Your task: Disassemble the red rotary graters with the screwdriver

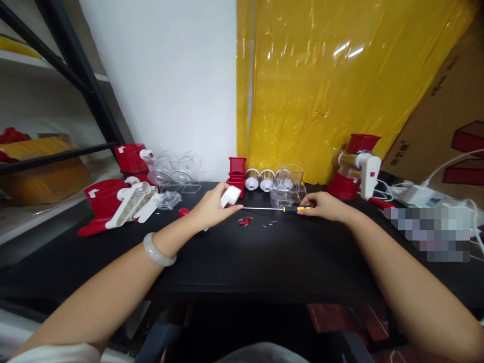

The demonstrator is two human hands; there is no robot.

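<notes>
My left hand [212, 207] is closed around a white round plastic part [230, 195], held above the black table. In my right hand [321, 205] is a screwdriver [291, 208] with a yellow and black handle, its long shaft pointing left. The shaft's tip reaches the fingertips of my left hand; whether it touches them I cannot tell. Below the shaft lie small red pieces [245, 221] and several loose screws [270, 224]. A red cylindrical piece [184, 212] lies by my left wrist, partly hidden.
Red housings [102, 199] and white crank arms [132, 201] stand at left, near clear plastic parts [176, 171]. Metal drums [266, 180] and a clear hopper [291, 181] line the back. An assembled red grater [350, 169] stands right, beside a power strip [416, 192] with cables.
</notes>
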